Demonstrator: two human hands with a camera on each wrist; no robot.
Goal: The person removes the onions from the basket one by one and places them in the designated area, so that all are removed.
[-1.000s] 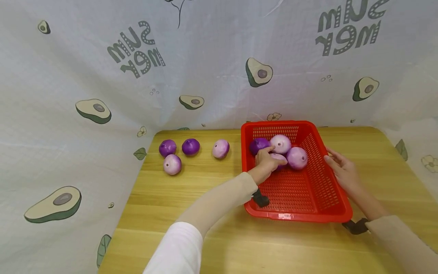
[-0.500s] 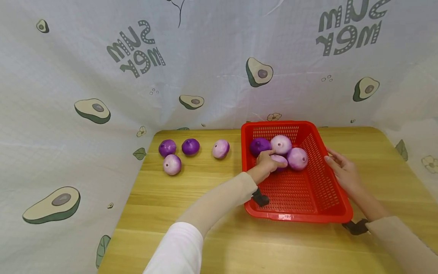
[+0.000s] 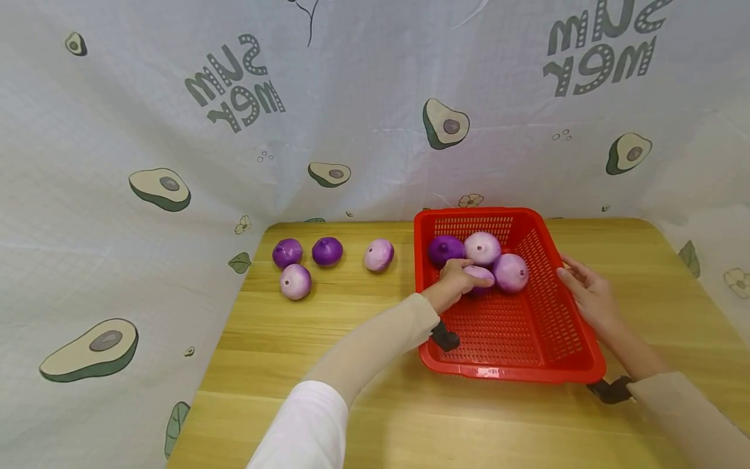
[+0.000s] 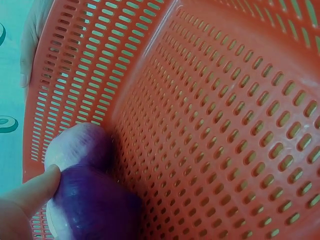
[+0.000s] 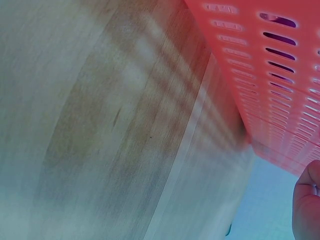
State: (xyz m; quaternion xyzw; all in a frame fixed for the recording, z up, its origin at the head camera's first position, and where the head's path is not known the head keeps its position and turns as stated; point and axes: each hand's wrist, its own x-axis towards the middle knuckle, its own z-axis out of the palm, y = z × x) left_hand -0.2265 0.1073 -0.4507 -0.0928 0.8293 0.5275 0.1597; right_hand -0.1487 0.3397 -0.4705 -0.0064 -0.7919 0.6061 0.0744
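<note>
My left hand (image 3: 454, 283) reaches into a red slotted plastic basket (image 3: 504, 339) and grips a purple-and-white onion (image 3: 482, 276), thumb on its near side. The left wrist view shows that onion (image 4: 97, 205) with its dark purple side toward the camera, close against a paler onion (image 4: 82, 144). Around it in the basket lie a dark purple onion (image 3: 445, 250), a whitish onion (image 3: 483, 248) and a pinkish one (image 3: 511, 273). My right hand (image 3: 590, 296) holds the basket's right rim, thumb on top. Its fingers are partly hidden behind the basket wall.
Left of the basket on the wooden table (image 3: 351, 326) lie two purple onions, one at the far left (image 3: 287, 253) and a darker onion (image 3: 327, 251), plus two paler ones, a front onion (image 3: 295, 282) and an onion nearer the basket (image 3: 378, 255). An avocado-print curtain (image 3: 375, 111) hangs behind.
My left forefinger has drawn back from the whitish onion and bent in toward the onion in my hand. The right hand and the basket have stayed in place.
</note>
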